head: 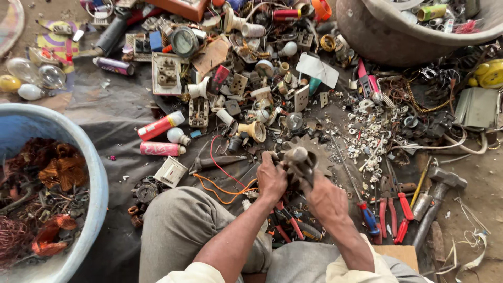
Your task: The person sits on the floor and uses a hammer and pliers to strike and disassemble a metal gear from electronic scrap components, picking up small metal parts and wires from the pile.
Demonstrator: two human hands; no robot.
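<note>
Scrap-salvage workshop — electrical junk (236, 78), hammer (437, 196)

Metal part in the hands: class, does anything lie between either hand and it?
Nothing visible does. The left hand and the right hand both grip the metal part directly, one from each side, above the clutter on the dark sheet. How the fingers sit beneath it is hidden.

I sit on a dirt floor (471, 220) under even daylight, a dark plastic sheet (112, 112) spread across it before me.
</note>
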